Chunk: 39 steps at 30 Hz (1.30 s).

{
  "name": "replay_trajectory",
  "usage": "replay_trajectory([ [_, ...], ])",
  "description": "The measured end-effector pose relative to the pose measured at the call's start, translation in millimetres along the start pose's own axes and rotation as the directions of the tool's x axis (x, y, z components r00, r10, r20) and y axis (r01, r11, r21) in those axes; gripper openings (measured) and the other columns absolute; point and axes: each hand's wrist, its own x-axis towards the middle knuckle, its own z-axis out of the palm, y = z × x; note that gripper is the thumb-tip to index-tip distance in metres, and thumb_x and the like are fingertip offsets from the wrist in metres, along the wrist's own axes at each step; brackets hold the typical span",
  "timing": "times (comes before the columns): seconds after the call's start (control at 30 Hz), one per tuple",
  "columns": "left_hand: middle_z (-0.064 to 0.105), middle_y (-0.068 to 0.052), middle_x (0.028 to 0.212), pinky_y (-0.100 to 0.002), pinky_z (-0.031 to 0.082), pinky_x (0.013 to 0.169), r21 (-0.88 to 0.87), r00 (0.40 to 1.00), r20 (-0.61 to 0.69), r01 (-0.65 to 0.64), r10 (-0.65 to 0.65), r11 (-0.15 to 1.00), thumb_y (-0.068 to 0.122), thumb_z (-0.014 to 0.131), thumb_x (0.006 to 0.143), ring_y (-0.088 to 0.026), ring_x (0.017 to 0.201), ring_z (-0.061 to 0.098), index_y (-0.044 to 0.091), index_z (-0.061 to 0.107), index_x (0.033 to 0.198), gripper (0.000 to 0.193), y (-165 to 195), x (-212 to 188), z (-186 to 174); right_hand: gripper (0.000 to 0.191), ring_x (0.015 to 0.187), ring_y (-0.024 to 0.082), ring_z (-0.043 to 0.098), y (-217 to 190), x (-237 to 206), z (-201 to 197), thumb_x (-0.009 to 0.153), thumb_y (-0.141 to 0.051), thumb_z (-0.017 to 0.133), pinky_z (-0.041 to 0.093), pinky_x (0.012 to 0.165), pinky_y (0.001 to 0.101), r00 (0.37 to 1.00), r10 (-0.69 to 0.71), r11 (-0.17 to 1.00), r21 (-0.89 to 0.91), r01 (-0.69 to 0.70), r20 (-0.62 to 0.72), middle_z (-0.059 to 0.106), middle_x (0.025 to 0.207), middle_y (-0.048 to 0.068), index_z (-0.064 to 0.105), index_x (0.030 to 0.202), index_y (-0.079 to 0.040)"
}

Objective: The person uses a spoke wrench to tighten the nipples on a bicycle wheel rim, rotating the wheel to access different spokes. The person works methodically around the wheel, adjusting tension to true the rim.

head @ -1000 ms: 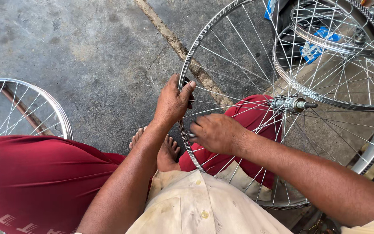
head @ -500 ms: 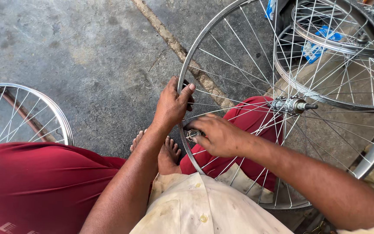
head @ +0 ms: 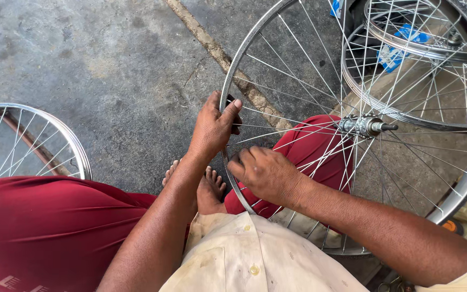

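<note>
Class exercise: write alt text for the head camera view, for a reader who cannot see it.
A seated person's left hand grips the rim of a spoked bicycle wheel while the right hand works at the rim just below. Another wheel lies at left on the concrete floor.

Rough grey concrete floor point(head: 109, 70), stained and patchy, with a crumbly tan seam point(head: 212, 46) running diagonally across the far side. Plain daylight, soft shadows. Spare spoked wheel point(head: 33, 140) lying flat at left, another rim point(head: 422, 48) far right.
</note>
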Motion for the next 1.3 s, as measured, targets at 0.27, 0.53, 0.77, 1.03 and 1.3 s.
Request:
replay_trajectory([
  [0.27,0.069,-0.007,0.074,-0.032,0.06,0.054,0.071,0.998,-0.022,-0.052,0.054,0.996,0.036,0.063,0.1,-0.014,0.062,0.072,0.003,0.054,0.107,0.035,-5,-7,-2,0.025,0.079,0.03,0.068,18,4,-3,0.093,-0.028,0.062,0.055,0.075,0.0437,0.988,-0.073,0.967,0.251,0.036,0.139,0.067,0.079,0.013,0.068,0.095,-0.004],
  [0.53,0.07,-0.008,0.076,-0.032,0.055,0.057,0.246,0.976,-0.102,-0.165,0.194,0.955,0.035,0.067,0.102,-0.015,0.064,0.071,0.003,0.057,0.104,0.034,-11,-9,3,0.041,0.084,0.038,0.07,21,24,-2,0.101,-0.043,0.06,0.052,0.077,0.0522,0.839,0.26,0.783,0.405,-0.473,0.478,0.071,0.082,0.016,0.071,0.085,-0.007],
  [0.77,0.068,-0.006,0.071,-0.031,0.057,0.052,-0.033,0.999,-0.033,-0.043,0.042,0.999,0.032,0.066,0.098,-0.014,0.058,0.069,0.004,0.054,0.104,0.031,-8,-4,1,0.033,0.077,0.033,0.07,-4,-6,-13,0.09,-0.035,0.072,0.055,0.068,0.0442,0.945,0.312,0.891,0.376,-0.254,-0.101,0.069,0.082,0.014,0.066,0.098,-0.003],
  [1.03,0.068,-0.006,0.073,-0.031,0.057,0.051,0.02,0.998,-0.039,-0.041,0.042,0.999,0.032,0.066,0.099,-0.014,0.059,0.069,0.004,0.056,0.103,0.03,-10,-11,9,0.013,0.078,0.024,0.069,-5,-17,-19,0.09,-0.01,0.063,0.056,0.07,0.0352,0.997,-0.001,0.998,-0.067,-0.004,-0.081,0.069,0.101,0.017,0.064,0.099,-0.001],
  [1.3,0.069,-0.007,0.074,-0.03,0.058,0.052,0.083,0.998,-0.036,-0.039,0.042,0.996,0.035,0.064,0.1,-0.013,0.06,0.071,0.005,0.054,0.105,0.032,-7,-12,6,0.03,0.083,0.031,0.071,17,-5,-18,0.092,-0.035,0.065,0.056,0.072,0.0461,0.968,0.109,0.93,0.32,-0.178,0.224,0.069,0.084,0.011,0.066,0.094,-0.005],
])
